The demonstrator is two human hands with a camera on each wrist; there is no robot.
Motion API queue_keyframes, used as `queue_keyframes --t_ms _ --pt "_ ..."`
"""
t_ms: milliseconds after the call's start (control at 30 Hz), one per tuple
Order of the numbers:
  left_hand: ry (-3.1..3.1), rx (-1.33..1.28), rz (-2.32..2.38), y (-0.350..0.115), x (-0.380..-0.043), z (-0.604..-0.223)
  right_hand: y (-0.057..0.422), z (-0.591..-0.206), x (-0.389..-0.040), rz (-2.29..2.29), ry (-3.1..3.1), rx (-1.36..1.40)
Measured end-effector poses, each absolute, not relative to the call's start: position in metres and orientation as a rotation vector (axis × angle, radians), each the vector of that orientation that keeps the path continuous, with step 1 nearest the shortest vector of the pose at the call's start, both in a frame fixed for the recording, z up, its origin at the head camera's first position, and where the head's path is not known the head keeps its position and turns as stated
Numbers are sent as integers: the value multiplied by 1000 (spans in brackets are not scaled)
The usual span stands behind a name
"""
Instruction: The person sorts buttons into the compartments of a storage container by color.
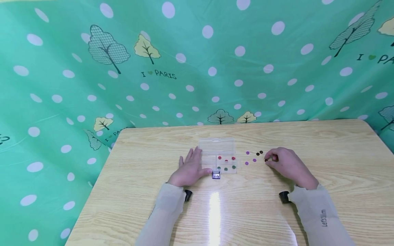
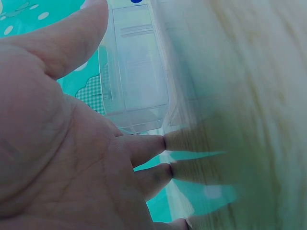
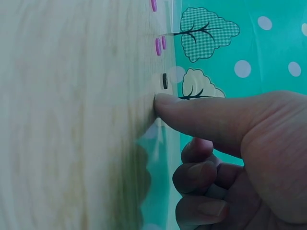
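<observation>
The hands are well apart; the left hand [image 1: 188, 171] lies spread beside the clear box [image 1: 209, 160]; the right hand [image 1: 285, 165] pinches a black disc [image 1: 266, 160] right of the purple discs [image 1: 254, 160]; so thin a piece might slip if caught only by its rim.

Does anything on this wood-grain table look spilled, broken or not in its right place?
Nothing clearly stands out. Three small round purple discs and two small round black discs lie loose on the wood-grain table, right of the clear plastic box, but flat, and no damage shows.
</observation>
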State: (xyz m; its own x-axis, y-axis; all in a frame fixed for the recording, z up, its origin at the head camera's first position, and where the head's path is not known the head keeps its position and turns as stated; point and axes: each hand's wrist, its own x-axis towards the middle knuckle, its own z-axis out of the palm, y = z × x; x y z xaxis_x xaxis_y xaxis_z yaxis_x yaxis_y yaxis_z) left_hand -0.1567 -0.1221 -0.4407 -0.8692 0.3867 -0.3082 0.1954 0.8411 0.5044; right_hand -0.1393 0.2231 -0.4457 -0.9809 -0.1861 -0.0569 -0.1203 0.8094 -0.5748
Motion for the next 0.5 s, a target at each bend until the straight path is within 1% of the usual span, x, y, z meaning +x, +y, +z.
queue_keyframes --t_ms 500 --pt "2621 439 673 -123 -158 -442 222 -447 -140 -890 2882 -164"
